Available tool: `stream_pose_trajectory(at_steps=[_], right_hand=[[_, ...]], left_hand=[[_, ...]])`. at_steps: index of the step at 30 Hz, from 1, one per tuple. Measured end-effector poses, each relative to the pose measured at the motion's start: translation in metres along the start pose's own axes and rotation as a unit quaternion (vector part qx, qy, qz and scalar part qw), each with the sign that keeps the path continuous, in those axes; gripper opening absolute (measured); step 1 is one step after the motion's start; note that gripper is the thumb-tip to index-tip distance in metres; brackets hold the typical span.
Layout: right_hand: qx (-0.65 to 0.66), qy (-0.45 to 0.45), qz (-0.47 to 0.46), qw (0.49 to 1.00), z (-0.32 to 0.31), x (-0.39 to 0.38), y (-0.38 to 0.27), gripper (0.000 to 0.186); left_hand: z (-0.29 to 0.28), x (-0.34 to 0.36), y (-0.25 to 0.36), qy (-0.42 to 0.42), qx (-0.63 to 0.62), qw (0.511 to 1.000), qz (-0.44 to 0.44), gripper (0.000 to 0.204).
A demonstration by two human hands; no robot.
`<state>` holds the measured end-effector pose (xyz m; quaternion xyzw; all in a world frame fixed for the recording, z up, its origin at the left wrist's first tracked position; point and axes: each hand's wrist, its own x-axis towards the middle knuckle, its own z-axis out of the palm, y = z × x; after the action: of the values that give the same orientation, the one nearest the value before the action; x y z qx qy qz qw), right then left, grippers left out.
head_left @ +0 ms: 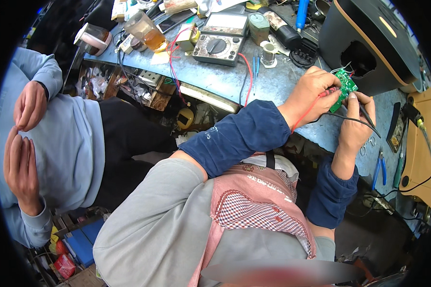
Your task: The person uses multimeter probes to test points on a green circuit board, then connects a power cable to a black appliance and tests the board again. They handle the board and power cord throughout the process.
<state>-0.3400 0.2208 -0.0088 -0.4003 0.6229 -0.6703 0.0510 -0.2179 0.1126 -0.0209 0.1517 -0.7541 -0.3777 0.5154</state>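
Note:
My left hand (311, 95) grips a red meter probe (327, 91) over a green circuit board (343, 83). My right hand (355, 119) is closed around a black probe (366, 115), its thumb at the board's lower edge. Wires rise from the board into the round opening of a black box with a wooden-coloured trim (364, 33). The probe leads trail from my hands. An analogue multimeter (216, 46) with red and black leads lies on the blue-grey bench (277, 81), to the left of the board.
A co-worker in a light blue top (57, 143) is at my left. The bench holds a jar of amber liquid (153, 38), tweezers (256, 67) and a black cylinder (277, 26). Blue-handled pliers (380, 170) and a tan case (419, 148) are at right.

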Motion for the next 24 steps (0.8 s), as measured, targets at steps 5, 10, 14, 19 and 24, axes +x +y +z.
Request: stream_pose_trajectory(at_steps=[5,10,14,19,24], right_hand=[[-0.009,0.000,-0.003,1.000,-0.0006,0.0008,0.0008,0.009],[-0.001,-0.001,0.001,1.000,-0.0001,0.0006,0.0002,0.009],[0.000,-0.001,0.000,1.000,-0.0004,0.0012,0.0008,0.009],[0.002,-0.001,0.000,1.000,0.0017,0.0009,-0.0013,0.009],[-0.006,0.004,-0.013,1.000,-0.0052,-0.0002,0.0008,0.009]], left_hand=[[0.0004,0.0007,-0.0015,0.001,0.003,1.000,0.010,0.018],[0.0003,0.0015,-0.0011,0.001,0.001,1.000,0.010,0.018],[0.0004,0.0016,-0.0009,0.004,0.002,1.000,0.011,0.018],[-0.0014,0.0021,-0.0014,0.003,0.008,1.000,0.015,0.018],[0.0028,0.0017,0.0031,0.003,-0.004,1.000,0.020,0.017]])
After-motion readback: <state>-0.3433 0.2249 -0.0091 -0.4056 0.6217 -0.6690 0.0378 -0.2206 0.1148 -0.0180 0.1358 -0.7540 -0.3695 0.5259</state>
